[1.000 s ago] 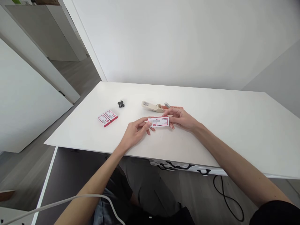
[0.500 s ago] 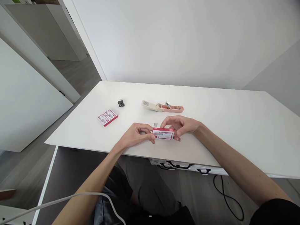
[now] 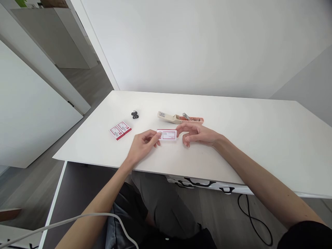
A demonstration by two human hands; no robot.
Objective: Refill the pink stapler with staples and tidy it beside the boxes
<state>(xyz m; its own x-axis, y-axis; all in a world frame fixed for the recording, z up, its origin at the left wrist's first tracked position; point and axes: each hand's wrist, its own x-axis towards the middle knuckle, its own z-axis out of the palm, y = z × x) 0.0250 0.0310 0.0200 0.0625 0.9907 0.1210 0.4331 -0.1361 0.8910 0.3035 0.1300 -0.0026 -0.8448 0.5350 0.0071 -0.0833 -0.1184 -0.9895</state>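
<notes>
Left hand [image 3: 143, 145] fingers are pinching the left end of one small red-and-white cardboard box [image 3: 167, 135], mid-worktop, nearer the front edge. Right hand [image 3: 201, 135] fingers are curling loosely at its right end, contact unclear. Two matching boxes [image 3: 120, 130] are lying toward the left edge. One black binder clip [image 3: 134, 114] and one beige-and-pink stapler [image 3: 179, 118] are lying behind. White worktop [image 3: 259, 138] is running bare rightward.

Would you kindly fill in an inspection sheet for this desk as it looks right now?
Surface: white table, smooth top.
Job's things: small red-and-white box held between the hands; stapler lying opened flat behind it.
Clutter: two matching boxes side by side at the left; black clip behind them.
Hands: left hand pinches the box's left end; right hand curled at its right end, contact unclear.
Cables: black cable on the floor under the table; white cable at lower left.
Surroundings: white wall; grey floor.
</notes>
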